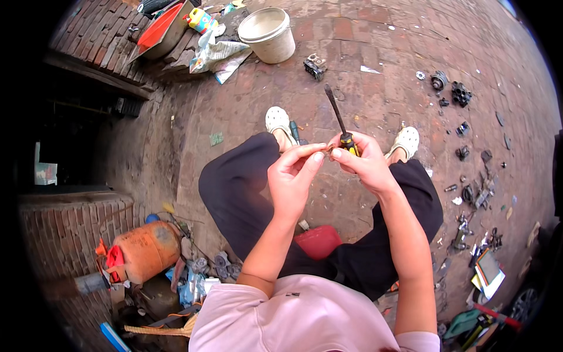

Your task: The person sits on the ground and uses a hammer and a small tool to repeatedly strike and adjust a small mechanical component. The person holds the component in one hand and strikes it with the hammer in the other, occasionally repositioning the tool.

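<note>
Left edge of the brick floor: orange gas cylinder lying on its side by a low brick wall, clutter around it. Far-left corner: red tray leaning on bricks, crumpled bags, then a white bucket upright just right of them.

Centre: person seated on a red stool, dark trousers, white clogs, knees apart.

Left hand: raised between the knees, fingertips pinched narrow on a small part; too small to identify. Part sits right at the meeting point of both hands, above the floor between the feet.

Right hand: closed around a screwdriver with yellow-black handle, dark shaft pointing away toward the bucket; thumb and forefinger touching the same small part.

A second screwdriver, green-handled, lies on the floor by the left clog.

Right edge of floor: scattered dark metal parts, more tools and a box near the near-right corner.
</note>
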`<state>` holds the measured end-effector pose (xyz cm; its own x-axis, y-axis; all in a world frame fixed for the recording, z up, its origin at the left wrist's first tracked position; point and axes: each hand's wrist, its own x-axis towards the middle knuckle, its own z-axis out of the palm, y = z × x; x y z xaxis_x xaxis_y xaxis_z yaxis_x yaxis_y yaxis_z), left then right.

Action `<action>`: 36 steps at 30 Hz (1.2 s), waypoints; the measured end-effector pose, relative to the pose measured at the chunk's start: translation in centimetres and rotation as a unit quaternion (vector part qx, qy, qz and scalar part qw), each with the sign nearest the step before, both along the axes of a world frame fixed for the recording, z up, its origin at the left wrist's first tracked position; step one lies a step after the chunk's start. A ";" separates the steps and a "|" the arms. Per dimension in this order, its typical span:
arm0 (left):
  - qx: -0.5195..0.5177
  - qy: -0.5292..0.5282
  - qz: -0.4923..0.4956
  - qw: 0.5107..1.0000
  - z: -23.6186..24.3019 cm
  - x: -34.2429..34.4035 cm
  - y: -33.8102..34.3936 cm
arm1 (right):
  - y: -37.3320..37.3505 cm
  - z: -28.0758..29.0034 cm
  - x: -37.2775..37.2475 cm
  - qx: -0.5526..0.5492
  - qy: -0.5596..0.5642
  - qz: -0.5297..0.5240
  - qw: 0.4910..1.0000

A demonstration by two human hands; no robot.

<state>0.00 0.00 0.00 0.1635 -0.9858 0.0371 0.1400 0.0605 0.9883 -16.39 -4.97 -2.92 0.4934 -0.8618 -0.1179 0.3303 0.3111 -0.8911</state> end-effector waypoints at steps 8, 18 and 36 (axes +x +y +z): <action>-0.039 -0.091 0.043 0.994 -1.0 0.0 -0.5 | 0.2 0.9 0.5 0.005 0.026 -0.036 0.999; 0.089 0.106 -0.023 0.990 -0.4 0.6 -0.9 | 0.3 0.6 1.0 -0.093 0.058 -0.084 0.990; -0.140 -0.375 -0.024 0.916 3.2 1.6 -0.6 | -0.7 0.7 1.7 -0.193 -0.009 -0.125 0.973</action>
